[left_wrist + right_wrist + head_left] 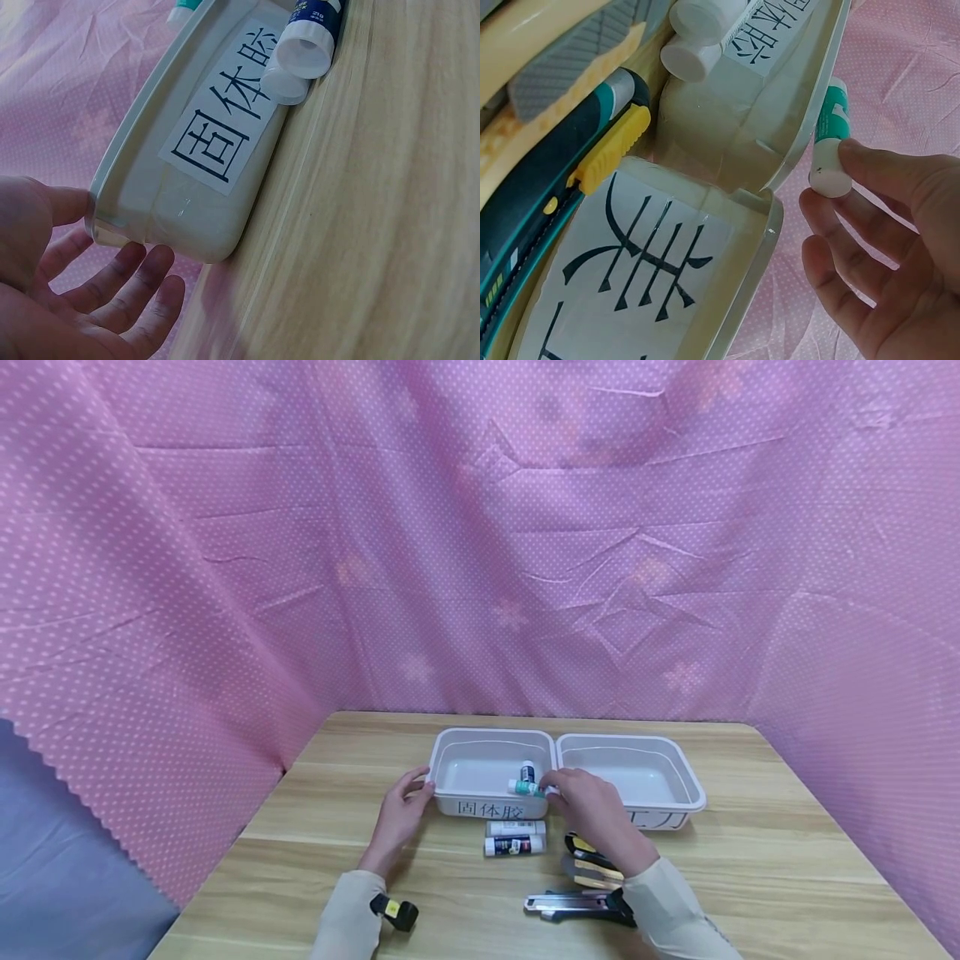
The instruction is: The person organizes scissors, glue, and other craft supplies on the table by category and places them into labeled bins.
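Observation:
My right hand (592, 806) pinches a green-and-white glue stick (831, 139) by its white end, over the front right of the left white plastic box (491, 732). Inside that box stands or leans a dark-blue-labelled glue stick (528, 772). With thumb and fingertips, my left hand (401, 814) holds the box's front left corner at the rim. Two more glue sticks lie before the box: a whitish one (517, 828) against its front and a dark-blue-labelled one (513, 846) nearer me.
A second white plastic box (678, 768) adjoins on the right, its label partly covered by my right arm. Yellow-and-black utility knives (581, 843) and a silver-bladed cutter (566, 903) lie before it on the wooden table (772, 860). Pink cloth (480, 568) hangs behind.

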Action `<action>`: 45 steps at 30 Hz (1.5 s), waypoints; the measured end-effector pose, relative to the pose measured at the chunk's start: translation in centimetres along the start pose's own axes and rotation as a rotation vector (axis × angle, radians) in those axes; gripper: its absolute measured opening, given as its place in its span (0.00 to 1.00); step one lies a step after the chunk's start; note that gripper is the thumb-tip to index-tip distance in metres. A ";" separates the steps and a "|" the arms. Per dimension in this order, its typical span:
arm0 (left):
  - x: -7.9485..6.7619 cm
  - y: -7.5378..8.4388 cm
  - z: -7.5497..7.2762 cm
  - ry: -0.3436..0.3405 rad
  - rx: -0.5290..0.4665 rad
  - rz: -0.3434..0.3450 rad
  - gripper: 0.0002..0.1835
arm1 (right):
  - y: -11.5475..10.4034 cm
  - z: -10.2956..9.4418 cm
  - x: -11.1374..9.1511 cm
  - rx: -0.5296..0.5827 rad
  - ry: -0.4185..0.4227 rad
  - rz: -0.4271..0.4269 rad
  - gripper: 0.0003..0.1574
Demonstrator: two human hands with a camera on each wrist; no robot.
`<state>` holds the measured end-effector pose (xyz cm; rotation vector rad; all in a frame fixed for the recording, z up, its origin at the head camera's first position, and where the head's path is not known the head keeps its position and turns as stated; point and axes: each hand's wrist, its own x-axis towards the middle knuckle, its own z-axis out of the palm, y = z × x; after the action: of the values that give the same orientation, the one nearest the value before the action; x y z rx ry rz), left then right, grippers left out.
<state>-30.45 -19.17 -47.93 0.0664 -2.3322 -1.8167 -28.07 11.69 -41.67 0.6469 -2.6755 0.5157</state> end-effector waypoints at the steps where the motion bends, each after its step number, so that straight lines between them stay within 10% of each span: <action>1: 0.0 0.0 0.0 -0.001 -0.002 0.001 0.22 | 0.0 0.0 0.0 -0.003 0.000 0.002 0.12; 45: -1.1 -0.8 -0.2 -0.008 -0.009 0.027 0.23 | -0.8 0.1 -1.4 0.118 0.046 -0.004 0.16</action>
<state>-29.37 -19.36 -48.76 0.0264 -2.3186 -1.8172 -26.49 11.46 -42.11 0.6640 -2.6161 0.6827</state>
